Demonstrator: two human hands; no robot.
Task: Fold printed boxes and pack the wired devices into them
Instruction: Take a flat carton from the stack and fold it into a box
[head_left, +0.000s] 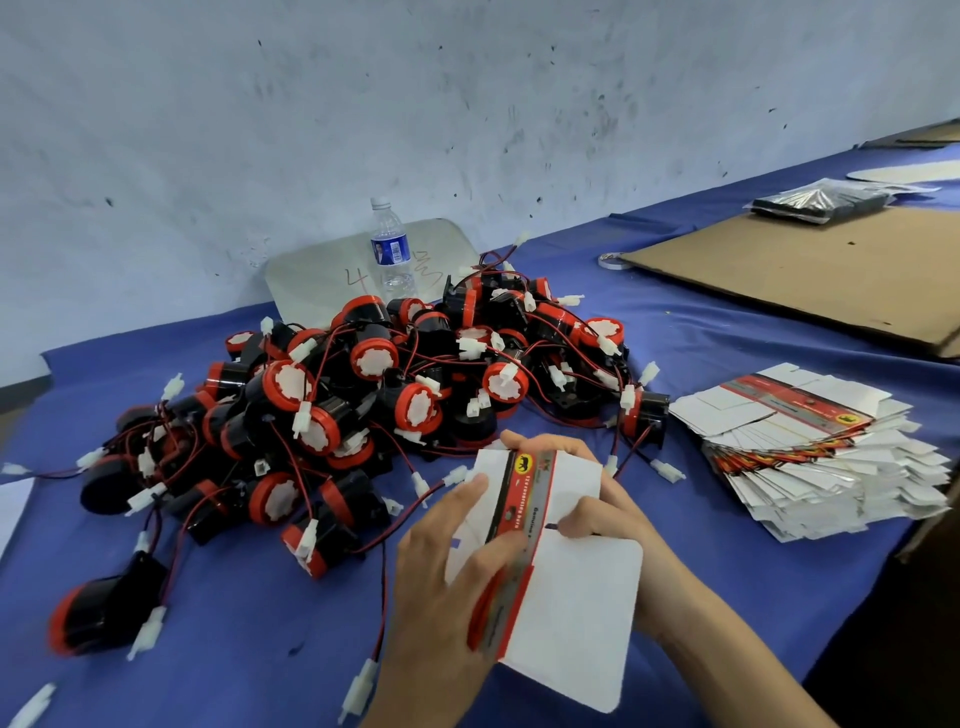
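Gripping white cardboard box blank (576, 613) with red-grey printed stripe, pinching with left hand (447, 561), curling right hand (597, 509) round far edge (over blue cloth-covered table (234, 649), near heaped black-and-red wired devices (363, 395)).

A blue cloth (260, 649) covers the table. A brown cardboard sheet (810, 275) lies flat on it. A tape roll (613, 260) sits at the sheet's left corner. A plastic-wrapped dark bundle (821, 200), perhaps stacked parts, rests on its far edge. Well left of the sheet, a water bottle (390, 249) stands before a grey panel (322, 280).
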